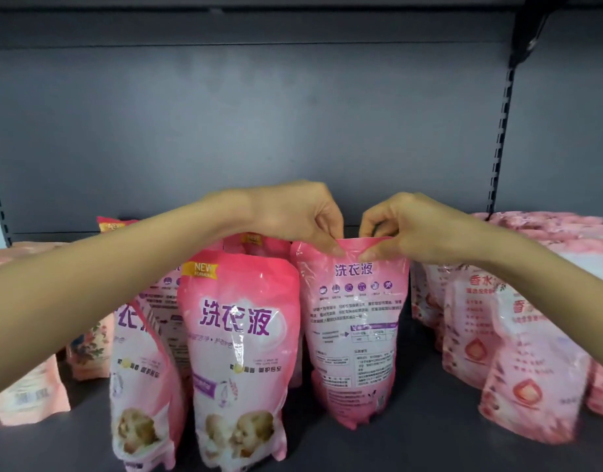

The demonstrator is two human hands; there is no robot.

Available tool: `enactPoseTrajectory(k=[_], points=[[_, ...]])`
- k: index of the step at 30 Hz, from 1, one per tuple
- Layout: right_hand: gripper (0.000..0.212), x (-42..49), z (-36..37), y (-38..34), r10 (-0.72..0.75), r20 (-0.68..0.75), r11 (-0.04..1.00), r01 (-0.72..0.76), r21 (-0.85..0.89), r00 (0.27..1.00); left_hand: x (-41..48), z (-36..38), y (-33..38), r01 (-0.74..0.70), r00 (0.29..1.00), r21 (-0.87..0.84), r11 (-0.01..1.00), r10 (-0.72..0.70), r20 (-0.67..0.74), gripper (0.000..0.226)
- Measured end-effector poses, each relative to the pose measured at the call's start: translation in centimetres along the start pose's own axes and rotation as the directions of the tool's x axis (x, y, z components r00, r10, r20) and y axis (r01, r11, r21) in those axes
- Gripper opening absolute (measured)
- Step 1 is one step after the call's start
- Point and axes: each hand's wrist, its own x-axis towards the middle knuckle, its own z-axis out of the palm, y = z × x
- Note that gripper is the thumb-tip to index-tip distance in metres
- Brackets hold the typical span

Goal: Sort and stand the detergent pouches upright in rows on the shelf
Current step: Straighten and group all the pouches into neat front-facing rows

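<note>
A pink detergent pouch [354, 332] stands upright in the middle of the dark shelf [412, 447], its printed back toward me. My left hand [293, 212] and my right hand [405, 226] both pinch its top seam from either side. Left of it stands a matching pouch [239, 362] with its front facing me, and another one [140, 379] stands partly behind my left forearm. More pouches of this kind stand behind them, mostly hidden.
Paler pink pouches with a peach picture [518, 366] stand at the right, with a heap of them [548, 226] behind. Flowered pouches [89, 345] and a pale one [27, 396] sit at the left. The grey back panel [259, 114] rises behind.
</note>
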Motion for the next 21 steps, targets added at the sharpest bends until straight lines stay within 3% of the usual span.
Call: enactPoseTrajectory(k=[3,7,9,12,15,21], points=[[0.011,0.0,-0.1,0.4,0.005,-0.007,0.998,-0.006,-0.061,1.0,0.2,-0.3,0.0,0.003,0.999,-0.002,1.0,-0.003,0.039,0.013],[0.008,-0.3,-0.7,0.2,-0.023,0.064,0.999,0.025,-0.033,0.998,-0.3,-0.8,-0.5,0.06,0.986,-0.263,0.963,-0.016,0.166,0.021],[0.008,-0.2,-0.8,0.2,-0.04,0.074,0.999,0.04,-0.001,0.996,-0.4,-1.1,-1.0,0.022,0.992,-0.342,0.94,0.022,0.124,0.021],[0.007,0.2,-0.9,0.6,-0.052,0.072,0.998,0.05,0.031,0.996,-0.3,-0.9,-1.4,-0.127,0.992,-0.206,0.97,0.124,-0.024,0.032],[0.007,0.4,-1.2,1.0,-0.044,0.079,0.997,0.039,0.062,0.996,-0.3,-0.2,-1.3,-0.25,0.967,-0.037,0.968,0.248,-0.053,0.046],[0.013,0.4,-1.6,1.7,-0.022,0.078,0.993,0.012,0.118,0.997,0.2,0.5,-0.8,-0.449,0.889,0.146,0.882,0.457,-0.027,0.031]])
